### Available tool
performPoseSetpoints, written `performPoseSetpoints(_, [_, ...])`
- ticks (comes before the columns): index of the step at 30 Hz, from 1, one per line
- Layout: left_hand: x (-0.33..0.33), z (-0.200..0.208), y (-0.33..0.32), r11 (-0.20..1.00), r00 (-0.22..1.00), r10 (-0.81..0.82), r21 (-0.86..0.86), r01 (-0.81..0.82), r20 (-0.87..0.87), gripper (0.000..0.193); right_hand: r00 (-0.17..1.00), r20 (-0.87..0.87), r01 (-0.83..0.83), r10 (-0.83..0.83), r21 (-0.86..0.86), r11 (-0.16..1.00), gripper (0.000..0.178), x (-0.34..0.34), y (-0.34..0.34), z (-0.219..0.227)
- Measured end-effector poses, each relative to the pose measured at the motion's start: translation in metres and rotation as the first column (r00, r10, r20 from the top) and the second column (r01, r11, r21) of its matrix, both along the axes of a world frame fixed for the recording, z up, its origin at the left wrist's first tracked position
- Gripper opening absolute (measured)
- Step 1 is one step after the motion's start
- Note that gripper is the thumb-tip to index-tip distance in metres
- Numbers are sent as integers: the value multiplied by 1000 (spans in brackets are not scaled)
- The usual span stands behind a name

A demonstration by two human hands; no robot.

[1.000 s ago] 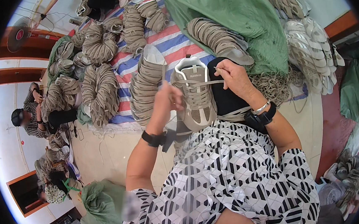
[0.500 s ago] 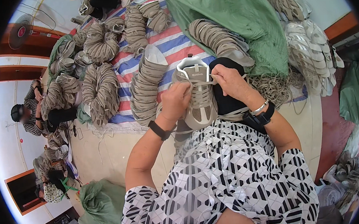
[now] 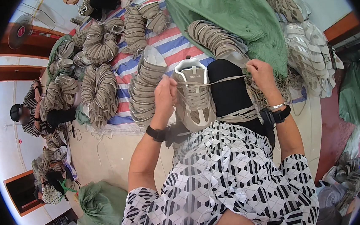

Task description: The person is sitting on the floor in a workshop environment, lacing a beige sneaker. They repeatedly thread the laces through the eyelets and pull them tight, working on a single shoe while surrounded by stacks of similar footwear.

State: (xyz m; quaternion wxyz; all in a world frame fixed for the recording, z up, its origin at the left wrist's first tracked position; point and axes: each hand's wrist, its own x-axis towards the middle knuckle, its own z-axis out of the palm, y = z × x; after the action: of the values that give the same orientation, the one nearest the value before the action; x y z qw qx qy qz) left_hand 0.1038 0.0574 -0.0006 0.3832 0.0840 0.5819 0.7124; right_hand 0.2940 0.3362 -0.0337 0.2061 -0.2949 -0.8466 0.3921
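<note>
A beige sports shoe point(image 3: 193, 95) with a white collar rests on my lap, heel away from me. My left hand point(image 3: 165, 96) grips the left lace end beside the shoe. My right hand point(image 3: 262, 75) pulls the other lace end point(image 3: 224, 81) out taut to the right, above my black trouser leg point(image 3: 229, 92). A bundle of loose laces point(image 3: 240, 115) lies across my thigh under the shoe. Both wrists wear dark bands.
Stacked rows of similar beige shoes point(image 3: 144, 90) lie on a striped mat point(image 3: 178, 45) ahead. A green sack point(image 3: 235, 15) lies far right, with pale shoes point(image 3: 311, 55) beside it. Another person point(image 3: 32, 115) sits at the left. A fan point(image 3: 21, 30) stands far left.
My hands have moved apart, drawing the lace taut across the top of the shoe; the right hand has gone further right. The shoe stays on my lap.
</note>
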Motion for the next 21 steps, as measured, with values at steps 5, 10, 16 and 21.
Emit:
performPoseSetpoints(5, [-5, 25, 18, 983, 799, -8, -151, -105, -602, 32, 965, -255, -156, 69, -338, 928, 15, -35, -47, 26])
performPoseSetpoints(10, [1, 3, 1, 916, 517, -203, -348, -201, -831, 27, 923, -149, -382, 356, -229, 895, 9, -59, -82, 21])
performPoseSetpoints(16, [17, -5, -31, 851, 832, -309, -524, 27, -460, 38, 917, -96, -374, 386, -536, 757, 12, -61, -88, 20])
performPoseSetpoints(21, [14, -2, -26, 876, 577, -205, -411, -252, -791, 31, 910, -86, -387, 405, -524, 759, 9, -69, -86, 18])
